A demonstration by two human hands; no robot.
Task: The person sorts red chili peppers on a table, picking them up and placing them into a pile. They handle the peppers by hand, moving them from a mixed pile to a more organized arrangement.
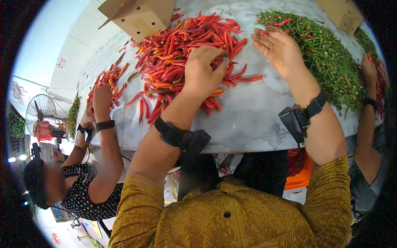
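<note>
A large heap of red chilies (169, 74) lies on the pale marbled table in front of me. Over its right side is my left hand (203, 69), fingers curled toward the thumb; whatever they may hold is hidden. My right hand (280, 51) is raised to the right of the heap, palm turned up and fingers stretched out. A small red bit shows at its fingertips, too small to name. Just beyond that hand spreads a pile of green stems (326, 62) with a few red chilies in it. Each of my wrists wears a black strapped device.
A cardboard box (138, 18) stands behind the chilies, another (343, 16) at the far right. At left, a co-worker (82, 177) handles a smaller chili pile (108, 78). Another person's arm (368, 103) reaches in at right. The table's near edge (248, 148) runs below my forearms.
</note>
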